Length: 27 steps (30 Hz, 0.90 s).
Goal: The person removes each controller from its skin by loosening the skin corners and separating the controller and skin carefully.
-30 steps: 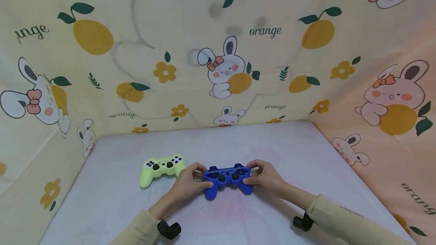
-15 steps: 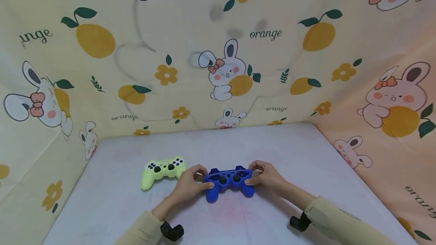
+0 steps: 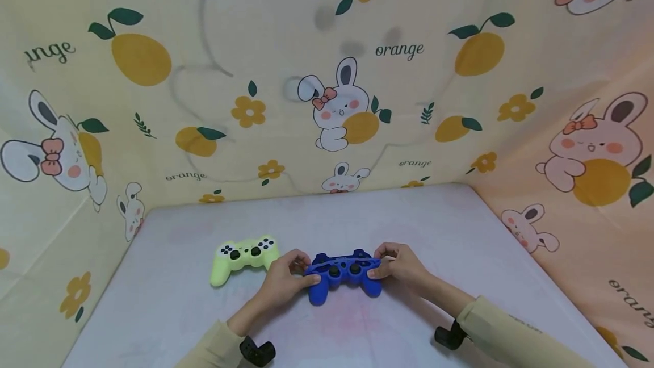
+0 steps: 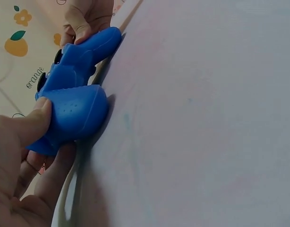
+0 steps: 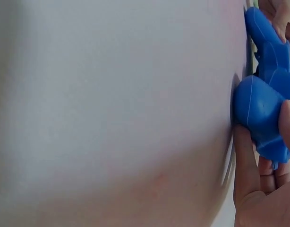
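Observation:
A blue game controller (image 3: 344,280) with dark thumbsticks lies on the white table, its two handles toward the person. The left hand (image 3: 283,278) grips its left end, thumb on top and fingers underneath and behind, as the left wrist view shows. At the other end the right hand (image 3: 402,266) holds it likewise, thumb on the face and fingers curled behind. A thin blue edge, like the rim of a soft cover, stretches across the controller's upper part between the hands. In the right wrist view the blue handle (image 5: 258,101) looks smooth and seamed.
Behind the left hand lies a lime-green controller (image 3: 242,257) with black sticks, its right handle partly covered by that hand. Cloth printed with rabbits and oranges (image 3: 409,90) walls the white table (image 3: 337,334) at the back and both sides.
Both hands keep their hold on the blue controller, nearly in place. The thin blue edge now reaches slightly further toward the right hand. The head view has shifted a little.

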Available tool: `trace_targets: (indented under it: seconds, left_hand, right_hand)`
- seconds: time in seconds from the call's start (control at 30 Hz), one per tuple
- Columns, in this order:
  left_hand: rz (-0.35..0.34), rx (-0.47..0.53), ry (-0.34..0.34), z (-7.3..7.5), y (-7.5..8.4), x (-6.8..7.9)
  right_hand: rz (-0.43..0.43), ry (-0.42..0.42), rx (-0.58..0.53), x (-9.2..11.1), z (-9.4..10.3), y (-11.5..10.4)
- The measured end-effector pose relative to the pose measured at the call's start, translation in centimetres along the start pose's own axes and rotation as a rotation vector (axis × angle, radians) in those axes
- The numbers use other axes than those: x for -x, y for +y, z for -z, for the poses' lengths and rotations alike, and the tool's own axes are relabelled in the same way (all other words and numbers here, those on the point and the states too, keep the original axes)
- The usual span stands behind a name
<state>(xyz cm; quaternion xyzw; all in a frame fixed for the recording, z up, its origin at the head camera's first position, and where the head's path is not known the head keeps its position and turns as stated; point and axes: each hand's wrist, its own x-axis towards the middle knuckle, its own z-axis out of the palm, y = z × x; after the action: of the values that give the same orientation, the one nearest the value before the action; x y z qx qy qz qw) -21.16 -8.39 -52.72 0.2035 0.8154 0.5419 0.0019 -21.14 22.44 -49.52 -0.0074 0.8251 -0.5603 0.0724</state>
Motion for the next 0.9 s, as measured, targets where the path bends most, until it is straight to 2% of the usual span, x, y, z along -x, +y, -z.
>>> trace_targets:
  seconds: [0.3,0.67,0.9]
  left_hand:
    - [-0.010,0.004,-0.013,-0.19,-0.26,0.02]
    - [-0.008,0.003,-0.025,0.00,0.10,-0.07]
    - [0.026,0.019,-0.005,-0.14,0.15,0.17]
  right_hand:
    - [0.000,-0.008,-0.071,0.42,-0.17,0.32]
    - [0.022,-0.055,-0.079,0.21,0.08,0.48]
    - [-0.004,0.033,-0.043,0.59,-0.28,0.17]
